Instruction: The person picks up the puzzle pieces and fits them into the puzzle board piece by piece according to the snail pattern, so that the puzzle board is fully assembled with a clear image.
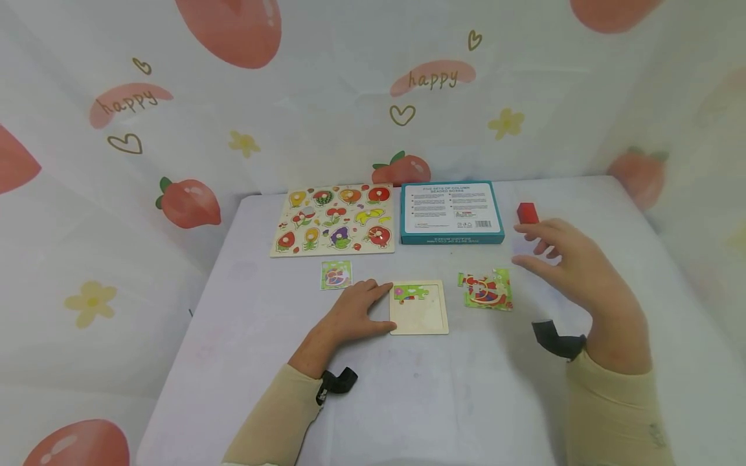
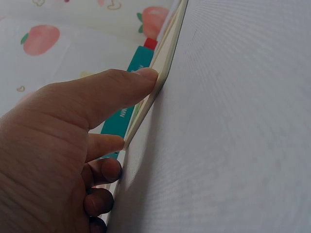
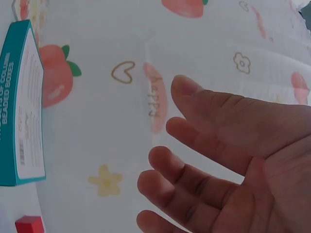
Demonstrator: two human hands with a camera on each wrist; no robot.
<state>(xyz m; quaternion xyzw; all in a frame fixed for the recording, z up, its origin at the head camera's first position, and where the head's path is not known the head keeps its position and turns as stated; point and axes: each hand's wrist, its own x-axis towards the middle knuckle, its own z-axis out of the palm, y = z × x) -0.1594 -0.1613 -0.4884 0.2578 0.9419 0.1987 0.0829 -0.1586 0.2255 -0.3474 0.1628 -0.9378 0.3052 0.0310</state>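
A square wooden puzzle tray (image 1: 418, 317) lies near the middle of the table, with joined green jigsaw pieces (image 1: 408, 292) along its upper left. My left hand (image 1: 357, 314) holds this tray at its left side, the thumb (image 2: 146, 77) at the near corner and the index finger at the far one. My right hand (image 1: 565, 262) hovers right of a cluster of colourful jigsaw pieces (image 1: 488, 291), thumb and fingers spread apart with nothing between them. In the right wrist view its palm and loosely bent fingers (image 3: 194, 182) show empty.
A small picture card (image 1: 336, 275) lies left of the tray. Behind stand a wooden fruit peg board (image 1: 280, 220) and a teal and white flat box (image 1: 451, 213). Near the right fingertips, farther back, sits a red block (image 1: 527, 212). A printed cloth (image 1: 326, 123) hangs behind the table.
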